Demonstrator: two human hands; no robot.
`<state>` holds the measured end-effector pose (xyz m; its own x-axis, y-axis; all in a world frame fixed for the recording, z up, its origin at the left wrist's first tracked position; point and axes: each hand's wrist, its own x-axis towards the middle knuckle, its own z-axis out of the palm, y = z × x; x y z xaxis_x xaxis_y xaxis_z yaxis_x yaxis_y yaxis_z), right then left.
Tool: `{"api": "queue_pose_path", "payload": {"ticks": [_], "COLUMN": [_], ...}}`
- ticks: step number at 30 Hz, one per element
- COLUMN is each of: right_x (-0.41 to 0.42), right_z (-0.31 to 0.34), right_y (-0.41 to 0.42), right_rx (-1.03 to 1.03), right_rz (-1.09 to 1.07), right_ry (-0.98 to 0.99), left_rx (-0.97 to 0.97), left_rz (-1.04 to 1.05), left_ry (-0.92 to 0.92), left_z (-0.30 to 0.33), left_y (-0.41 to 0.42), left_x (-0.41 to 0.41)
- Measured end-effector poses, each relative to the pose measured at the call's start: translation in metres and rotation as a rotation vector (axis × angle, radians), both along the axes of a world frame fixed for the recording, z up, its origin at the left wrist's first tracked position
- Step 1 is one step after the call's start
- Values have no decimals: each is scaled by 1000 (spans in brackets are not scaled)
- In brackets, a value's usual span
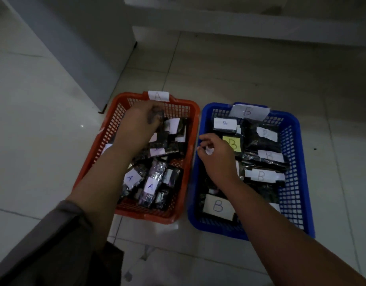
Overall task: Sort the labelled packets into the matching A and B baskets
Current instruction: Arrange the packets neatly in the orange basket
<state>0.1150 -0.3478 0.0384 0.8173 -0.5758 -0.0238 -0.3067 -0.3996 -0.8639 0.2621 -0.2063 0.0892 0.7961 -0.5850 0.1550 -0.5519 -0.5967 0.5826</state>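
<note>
Red basket (193,129): plastic mesh, on the pale tiled floor (44,124), with a white paper tag marked A (158,96) stuck to its far rim.
Blue basket (291,153): same make, just beside the red one on its right, their long sides nearly touching; a white tag marked B (248,111) sits on its far rim.
Packets in red basket: dark, shiny foil packets heaped loosely, two near the front showing white A labels (150,185), others with labels turned or partly covered.
Packets in blue basket: dark packets lying flatter, most carrying white B labels (260,175); one near the middle bears a yellow B label (233,143), and a large white B label (218,206) lies at the near end.
Left hand (138,126): reaching over the far half of the red basket, fingers curled down among the packets there; the fingertips are blurred and dark, and whether they clamp a packet cannot be told.
Right hand (216,155): held over the left edge of the blue basket, thumb and fingers bent inward and pinched on a small white scrap (209,150), seemingly a paper label.
Sleeve (54,244): grey-brown cloth pushed up the left forearm, at the lower left.
Background: a grey cabinet or wall panel (85,48) stands behind the baskets; the light is dim.
</note>
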Motion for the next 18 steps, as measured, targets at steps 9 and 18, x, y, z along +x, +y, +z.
{"api": "queue_pose_path", "payload": {"ticks": [9,18], "right_x": [58,97], "right_z": [2,-4], "right_y": [33,49], "right_rx": [-64,-202], "right_rz": [-10,-30], "right_ry": [-70,-44], "left_rx": [120,136], "left_rz": [189,-56], "left_ry": [-54,50], "left_z": [-6,-47], "left_y": [86,76], "left_x": [34,81]}}
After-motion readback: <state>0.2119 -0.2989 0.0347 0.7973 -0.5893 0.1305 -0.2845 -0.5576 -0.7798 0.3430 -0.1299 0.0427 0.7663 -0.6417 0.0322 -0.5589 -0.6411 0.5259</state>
